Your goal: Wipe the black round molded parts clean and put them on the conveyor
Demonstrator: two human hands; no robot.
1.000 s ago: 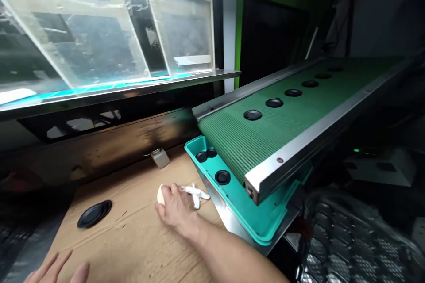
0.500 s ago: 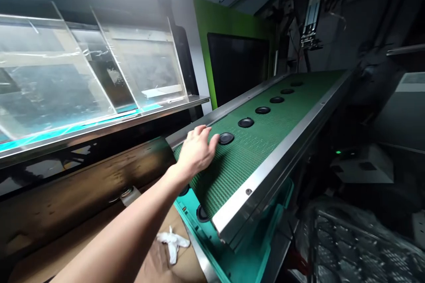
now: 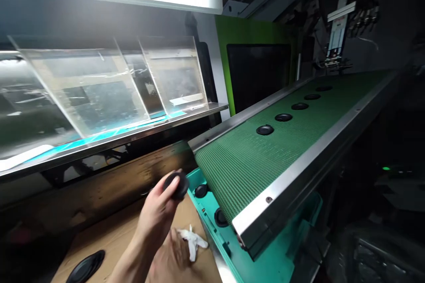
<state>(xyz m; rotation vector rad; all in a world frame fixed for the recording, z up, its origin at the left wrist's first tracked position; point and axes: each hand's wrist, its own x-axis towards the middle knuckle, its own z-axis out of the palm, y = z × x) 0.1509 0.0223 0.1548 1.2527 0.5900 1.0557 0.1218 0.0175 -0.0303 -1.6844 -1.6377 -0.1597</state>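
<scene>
My left hand (image 3: 158,214) grips a round black rimmed disc (image 3: 178,185), thumb across its face, in front of the conveyor's near end. Below it, my right hand (image 3: 170,254) shows only in part and blurred, low over the cardboard (image 3: 122,225); its fingers are not clear. On the green conveyor belt (image 3: 242,168) several similar black discs (image 3: 264,130) lie in a row. A teal crate (image 3: 259,261) stands under the belt's end, with two black discs (image 3: 221,217) visible in it. At the lower left, black discs (image 3: 86,267), seemingly overlapping, rest on the cardboard.
A crumpled white cloth or glove (image 3: 193,242) lies on the cardboard beside the crate. The conveyor's metal side rail (image 3: 299,168) runs away to the right. A machine with clear panels (image 3: 106,93) stands at the left, its metal ledge jutting out.
My left hand has picked the nearest disc off the belt and drawn it back towards me, over the cardboard. The view has shifted left, so the belt appears further right.
</scene>
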